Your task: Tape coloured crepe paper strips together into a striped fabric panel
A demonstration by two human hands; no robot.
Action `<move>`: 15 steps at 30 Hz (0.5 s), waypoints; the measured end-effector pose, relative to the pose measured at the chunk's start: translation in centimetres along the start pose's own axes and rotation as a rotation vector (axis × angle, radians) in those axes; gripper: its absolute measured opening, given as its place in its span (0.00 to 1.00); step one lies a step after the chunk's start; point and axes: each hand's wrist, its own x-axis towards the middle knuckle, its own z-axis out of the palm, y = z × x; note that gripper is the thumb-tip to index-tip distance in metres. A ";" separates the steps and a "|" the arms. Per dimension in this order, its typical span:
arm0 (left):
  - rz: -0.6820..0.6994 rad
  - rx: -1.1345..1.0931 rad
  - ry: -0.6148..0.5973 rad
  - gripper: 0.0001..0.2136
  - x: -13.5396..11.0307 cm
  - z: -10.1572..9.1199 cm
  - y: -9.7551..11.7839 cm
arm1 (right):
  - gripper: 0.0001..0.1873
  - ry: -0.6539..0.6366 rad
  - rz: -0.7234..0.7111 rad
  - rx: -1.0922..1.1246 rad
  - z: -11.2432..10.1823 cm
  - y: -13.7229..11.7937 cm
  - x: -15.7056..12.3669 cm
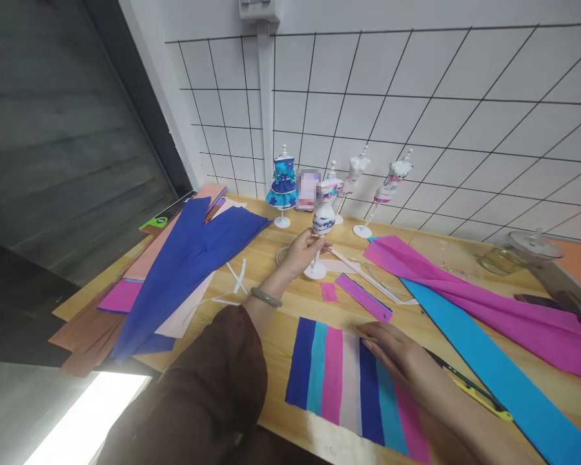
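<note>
My left hand (304,253) is wrapped round the stand of a white miniature dress form (324,223), just below its torso. That form stands upright on its round white base and has coloured scraps at the bust and blue marks at the waist. My right hand (397,352) lies with fingers stretched out on the upper right part of a striped crepe paper panel (332,374). The panel has strips in dark blue, turquoise, pink and pale pink. A small pink square (328,292) and a folded magenta strip (365,298) lie between my hands.
A form in a blue dress (284,184) and several other forms stand along the tiled wall. Dark blue paper (184,265) tops a pile at left. Magenta (465,290) and turquoise paper (494,361) stretch across the right, beside a yellow-edged cutter (487,397) and a glass jar (501,259).
</note>
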 end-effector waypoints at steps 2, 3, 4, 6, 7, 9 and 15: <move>0.003 0.003 -0.003 0.14 0.0 0.2 -0.2 | 0.16 -0.005 0.055 0.011 0.1 0.0 -1.6; 0.008 0.003 -0.002 0.14 0.0 0.3 -0.3 | 0.16 0.003 0.079 0.015 0.2 0.0 -2.2; 0.011 0.004 0.001 0.14 0.0 0.3 -0.4 | 0.16 0.018 0.098 0.019 0.2 0.1 -2.9; 0.023 0.004 0.018 0.14 0.1 0.3 -0.5 | 0.16 0.047 0.128 0.027 0.4 0.4 -4.1; 0.033 0.002 0.032 0.13 0.2 0.3 -0.5 | 0.16 0.056 0.150 0.032 0.5 0.7 -4.7; 0.064 0.006 0.078 0.13 0.6 0.1 -0.6 | 0.17 0.076 0.214 0.047 0.6 1.3 -5.9; 0.081 0.148 0.131 0.10 2.6 -0.1 -0.9 | 0.18 0.196 0.363 0.167 1.6 3.3 -8.2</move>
